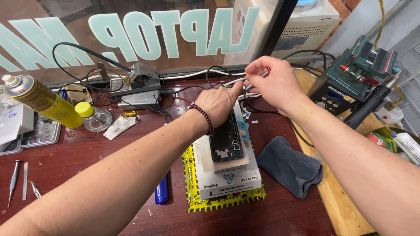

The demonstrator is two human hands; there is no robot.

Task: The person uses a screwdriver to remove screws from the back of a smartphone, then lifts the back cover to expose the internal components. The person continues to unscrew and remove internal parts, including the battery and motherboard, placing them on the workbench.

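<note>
Phone [226, 142] lies lengthwise away from the person; left hand [218, 104] presses its far end, right hand [271, 83] pinches a thin tool [256, 81] just beyond.

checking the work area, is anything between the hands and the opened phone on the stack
Nothing visible does. The left hand already rests on the top end of the opened phone; the right hand holds a thin tool just above it, with only loose black cables behind.

Single head-worn view, looking steeply down and forward over a red workbench [87, 153] — close, perhaps arm's length
</note>
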